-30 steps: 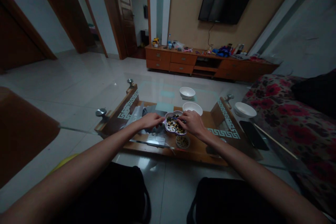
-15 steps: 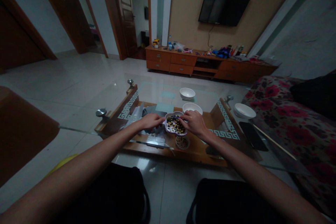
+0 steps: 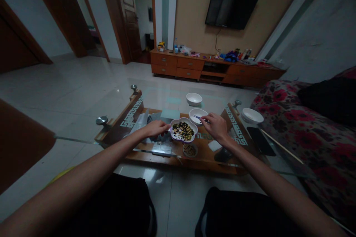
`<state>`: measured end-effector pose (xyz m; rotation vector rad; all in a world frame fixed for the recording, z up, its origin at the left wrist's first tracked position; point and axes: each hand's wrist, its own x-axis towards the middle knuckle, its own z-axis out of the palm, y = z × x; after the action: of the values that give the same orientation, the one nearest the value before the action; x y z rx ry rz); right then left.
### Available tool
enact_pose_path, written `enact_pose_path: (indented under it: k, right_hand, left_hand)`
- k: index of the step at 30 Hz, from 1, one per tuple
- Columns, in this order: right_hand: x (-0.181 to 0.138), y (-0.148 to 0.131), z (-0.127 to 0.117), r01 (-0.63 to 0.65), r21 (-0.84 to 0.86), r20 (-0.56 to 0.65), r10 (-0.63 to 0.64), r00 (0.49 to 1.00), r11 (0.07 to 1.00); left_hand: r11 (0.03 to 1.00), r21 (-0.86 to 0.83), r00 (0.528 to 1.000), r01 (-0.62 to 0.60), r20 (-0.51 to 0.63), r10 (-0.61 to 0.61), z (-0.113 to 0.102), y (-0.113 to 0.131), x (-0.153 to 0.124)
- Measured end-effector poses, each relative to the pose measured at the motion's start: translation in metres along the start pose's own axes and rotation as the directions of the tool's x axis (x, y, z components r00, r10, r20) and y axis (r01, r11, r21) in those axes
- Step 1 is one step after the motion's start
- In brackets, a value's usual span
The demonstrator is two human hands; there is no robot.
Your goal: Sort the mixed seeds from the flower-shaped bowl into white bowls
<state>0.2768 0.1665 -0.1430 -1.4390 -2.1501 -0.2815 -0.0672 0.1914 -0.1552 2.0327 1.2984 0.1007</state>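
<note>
A flower-shaped white dish [image 3: 183, 132] full of mixed dark and light beans sits on the glass coffee table [image 3: 155, 98]. My left hand [image 3: 155, 129] rests against the dish's left rim with its fingers curled. My right hand [image 3: 218, 126] is closed on thin tweezers [image 3: 200, 118], whose tip reaches over a white bowl [image 3: 198, 114] just behind the dish. A small round cup [image 3: 190, 150] with dark beans stands in front of the dish.
Two more white bowls stand at the far middle [image 3: 194, 98] and at the right [image 3: 252, 115]. A black phone [image 3: 260, 136] and a thin stick [image 3: 282, 146] lie at the right. A floral sofa [image 3: 314, 126] is on the right, a wooden TV cabinet [image 3: 211, 68] beyond.
My right hand has moved from over the bean dish to the right and back, bringing the tweezers over the white bowl. The left hand stays at the dish.
</note>
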Motion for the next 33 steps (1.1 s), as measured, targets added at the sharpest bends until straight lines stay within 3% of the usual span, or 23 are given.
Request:
enact_pose_path:
  k: [10,28,33]
  right_hand:
    - [0.007,-0.053,0.026,0.24,0.132,0.154,-0.259,0.954,0.962]
    - [0.012,-0.06,0.035,0.273,0.101,0.19,-0.288,0.939,0.957]
    - [0.011,-0.055,0.03,0.246,0.097,0.141,-0.259,0.956,0.964]
  left_hand:
    - [1.0,-0.016,1.0,0.011,-0.006,-0.011,-0.001,0.003,-0.003]
    - [1.0,-0.021,1.0,-0.013,-0.026,0.013,0.002,-0.001,-0.002]
    - [1.0,-0.01,1.0,-0.009,-0.024,0.009,0.002,0.001,-0.003]
